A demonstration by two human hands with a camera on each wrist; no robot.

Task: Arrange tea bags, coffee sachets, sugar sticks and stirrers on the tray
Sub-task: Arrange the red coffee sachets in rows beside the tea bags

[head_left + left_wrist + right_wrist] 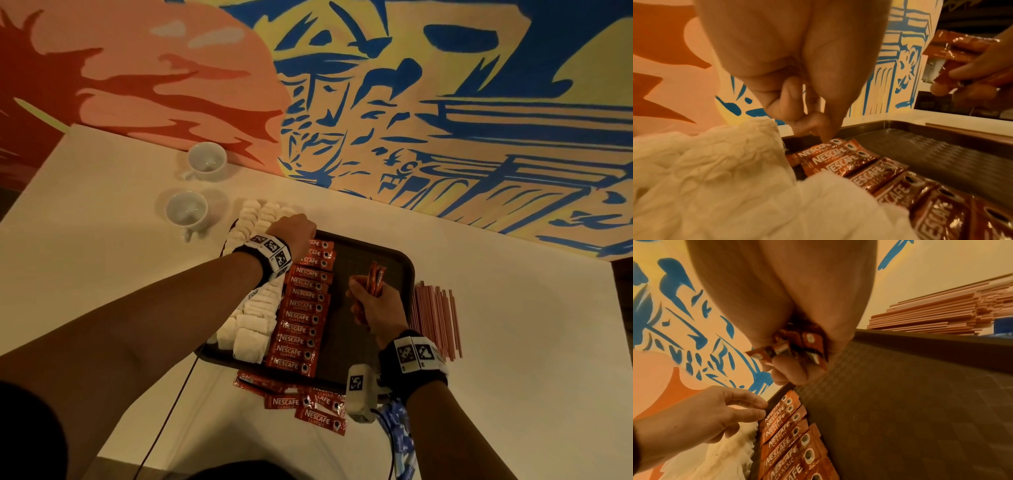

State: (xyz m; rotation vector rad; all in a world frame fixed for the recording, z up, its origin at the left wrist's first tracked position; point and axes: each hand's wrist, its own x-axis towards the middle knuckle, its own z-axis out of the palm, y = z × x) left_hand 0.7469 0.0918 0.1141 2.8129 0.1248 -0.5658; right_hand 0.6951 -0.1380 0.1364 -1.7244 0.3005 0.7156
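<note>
white porcelain first on my feed: two cups (205,161) stand on the pale tabletop (102,212) at the far left, well apart from the work. next to them a double row of white tea bags (255,325) runs down the left side of the dark tray (394,253), some spilling past its far rim. my left hand (291,231) reaches over those bags to the far left corner of the tray; in the left wrist view its fingers (824,129) point down and the tip of one touches the far end of the topmost sachet, while the right wrist view shows the fingers held straight and close together, gripping nothing. just right of the tea bags i see the column of red coffee sachets (305,305), overlapping like shingles from the far rim to the near rim. a few loose sachets (308,404) lie on the tabletop just off the tray's near edge. the middle of the tray is bare textured surface. over it my right hand (376,308) hangs with fingers curled round a small bundle of held sachets (375,279), their ends sticking out above the fist. farthest right, a stack of pinkish stirrers (435,322) lies on the tabletop just beside the tray's right rim, still outside the tray. i cannot make out any sugar sticks for certain.
</note>
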